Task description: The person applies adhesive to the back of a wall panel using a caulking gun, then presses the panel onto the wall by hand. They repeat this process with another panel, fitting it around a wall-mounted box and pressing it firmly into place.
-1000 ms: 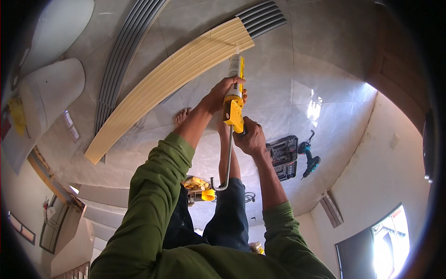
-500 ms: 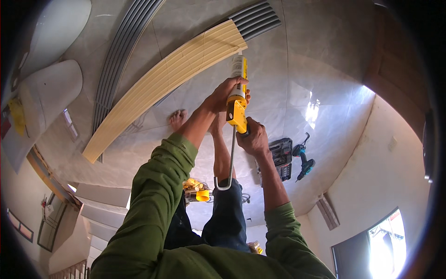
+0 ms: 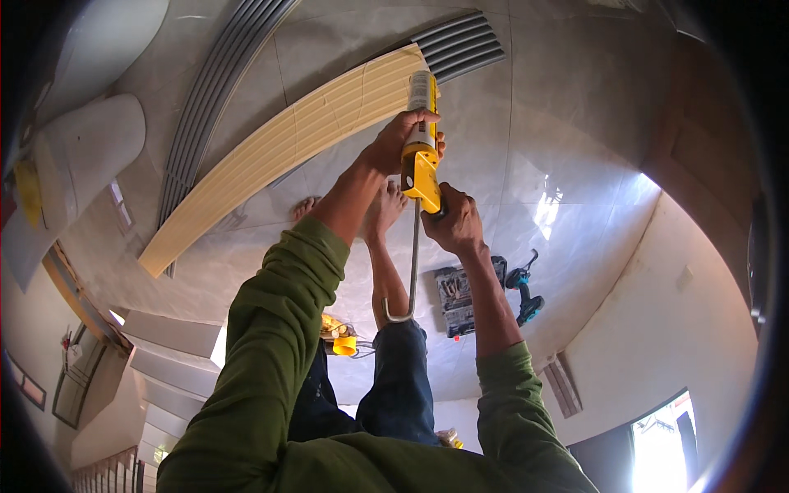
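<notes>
A yellow caulking gun (image 3: pixel 423 182) with a white and yellow cartridge (image 3: pixel 422 94) is held out in front of me. My left hand (image 3: pixel 403 141) is closed round the cartridge near its base. Behind it, my right hand (image 3: pixel 454 220) grips the gun's handle. The gun's hooked metal rod (image 3: pixel 414 263) extends back toward my knee. The cartridge's front overlaps the right end of a long, ribbed, cream panel (image 3: pixel 288 140), hiding the nozzle. Several thin lines cross the panel's ribbed face.
Dark grey ribbed panels (image 3: pixel 215 90) lie left of the cream one, and another dark ribbed end (image 3: pixel 460 45) sticks out beyond it. On the tiled floor at right are an open tool case (image 3: pixel 454 300) and a teal-black cordless drill (image 3: pixel 526 292). A yellow object (image 3: pixel 344 345) lies near my legs.
The caulking gun has moved slightly forward, so its cartridge overlaps the panel end and the nozzle is no longer visible. Both hands keep their hold. One of my feet now shows more fully.
</notes>
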A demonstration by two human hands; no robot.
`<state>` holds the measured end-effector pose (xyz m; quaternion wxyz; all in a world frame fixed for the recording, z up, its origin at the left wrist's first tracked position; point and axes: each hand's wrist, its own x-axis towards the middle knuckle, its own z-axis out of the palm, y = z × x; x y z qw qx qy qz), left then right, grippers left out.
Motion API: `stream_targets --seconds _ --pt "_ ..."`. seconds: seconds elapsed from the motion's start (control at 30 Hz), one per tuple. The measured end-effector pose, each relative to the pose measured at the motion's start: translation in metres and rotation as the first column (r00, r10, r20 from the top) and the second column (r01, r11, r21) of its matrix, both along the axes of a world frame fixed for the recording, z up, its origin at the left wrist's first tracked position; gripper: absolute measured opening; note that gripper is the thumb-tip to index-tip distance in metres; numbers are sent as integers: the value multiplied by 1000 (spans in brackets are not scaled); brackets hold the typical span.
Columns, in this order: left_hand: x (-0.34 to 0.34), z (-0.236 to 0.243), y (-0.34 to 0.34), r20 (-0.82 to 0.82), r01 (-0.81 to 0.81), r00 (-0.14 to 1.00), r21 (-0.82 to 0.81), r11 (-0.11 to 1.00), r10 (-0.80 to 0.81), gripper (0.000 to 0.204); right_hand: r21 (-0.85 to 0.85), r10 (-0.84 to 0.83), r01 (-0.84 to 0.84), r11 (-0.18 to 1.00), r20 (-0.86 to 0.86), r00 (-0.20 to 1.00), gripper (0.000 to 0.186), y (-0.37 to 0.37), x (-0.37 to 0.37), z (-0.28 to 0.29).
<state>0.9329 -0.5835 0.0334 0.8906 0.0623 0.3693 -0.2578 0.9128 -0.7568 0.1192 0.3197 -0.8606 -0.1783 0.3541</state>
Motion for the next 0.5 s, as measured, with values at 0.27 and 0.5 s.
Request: stream_targets --seconds 0.27,0.5 --pt "14 -3 13 -31 -9 999 -9 1000 8 33 46 18 -18 999 18 1000 19 7 17 -10" --pt "10 -3 17 -29 -7 1000 35 999 8 29 35 40 -39 999 -17 999 20 12 21 -9"
